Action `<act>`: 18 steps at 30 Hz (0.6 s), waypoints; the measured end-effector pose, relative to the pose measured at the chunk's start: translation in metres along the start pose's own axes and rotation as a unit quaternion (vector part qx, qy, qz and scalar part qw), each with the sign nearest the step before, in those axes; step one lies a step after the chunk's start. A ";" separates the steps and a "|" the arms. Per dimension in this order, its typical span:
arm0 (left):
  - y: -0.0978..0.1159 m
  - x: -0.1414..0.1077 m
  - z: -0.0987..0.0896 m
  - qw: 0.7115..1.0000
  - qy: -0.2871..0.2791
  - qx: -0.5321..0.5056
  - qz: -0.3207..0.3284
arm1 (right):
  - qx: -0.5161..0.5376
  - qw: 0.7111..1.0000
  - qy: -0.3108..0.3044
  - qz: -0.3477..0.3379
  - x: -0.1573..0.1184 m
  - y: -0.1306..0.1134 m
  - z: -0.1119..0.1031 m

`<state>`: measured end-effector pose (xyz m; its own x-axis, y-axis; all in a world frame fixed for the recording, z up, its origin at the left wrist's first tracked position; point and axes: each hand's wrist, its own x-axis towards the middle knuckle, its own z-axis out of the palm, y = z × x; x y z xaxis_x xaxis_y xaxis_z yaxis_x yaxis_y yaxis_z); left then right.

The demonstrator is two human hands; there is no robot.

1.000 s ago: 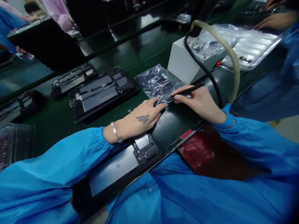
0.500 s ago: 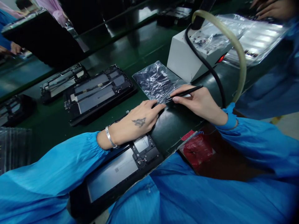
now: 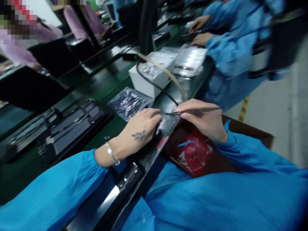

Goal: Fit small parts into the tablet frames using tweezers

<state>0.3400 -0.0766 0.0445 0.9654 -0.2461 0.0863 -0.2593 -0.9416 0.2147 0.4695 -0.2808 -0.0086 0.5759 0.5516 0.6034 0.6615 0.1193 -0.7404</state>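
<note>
Tweezers (image 3: 204, 110), or a tool much like them, sit in the right hand (image 3: 201, 118), thumb and fingers pinched on the shaft. Long axis runs nearly crosswise, dark tip toward the left hand (image 3: 139, 131), tail back over the right knuckles. Key relation: tip is just beside the left index fingertip, small gap between, so the left hand is the nearer thing on that axis. Left grip: thumb and index a little spread, other fingers tucked under; can't tell if anything is pinched there. Too blurred.

Outward: clear plastic bag (image 3: 128, 102) flat on the table (image 3: 106, 134), just beyond the left fingers. Behind it, white box (image 3: 144, 83), black cable (image 3: 156, 85) and pale hose (image 3: 163, 69) looping around it. Clear tray (image 3: 189, 61) just past the box. Opened flat device (image 3: 74, 125) lies left of the bag; another dark device (image 3: 131, 175) is partly under the left forearm at the table edge. Red-wrapped bundle (image 3: 197, 154) below the edge, under the right hand. Far side: co-worker's hands (image 3: 202, 38) over the table.
</note>
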 end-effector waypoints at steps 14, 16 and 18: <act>0.141 0.174 0.040 0.876 -0.070 -0.476 -0.038 | 0.266 0.823 0.481 0.145 -0.051 0.073 -0.103; 0.133 0.149 0.029 0.862 -0.065 -0.501 -0.052 | 0.313 0.798 0.491 0.155 -0.046 0.078 -0.109; 0.114 0.110 0.015 0.844 -0.052 -0.530 -0.058 | 0.352 0.778 0.496 0.159 -0.044 0.073 -0.107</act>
<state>0.4167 -0.2147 0.0639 0.9690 -0.2370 -0.0694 0.0108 -0.2401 0.9707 0.5437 -0.3843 -0.0579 0.9746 -0.2219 0.0299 0.1849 0.7221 -0.6666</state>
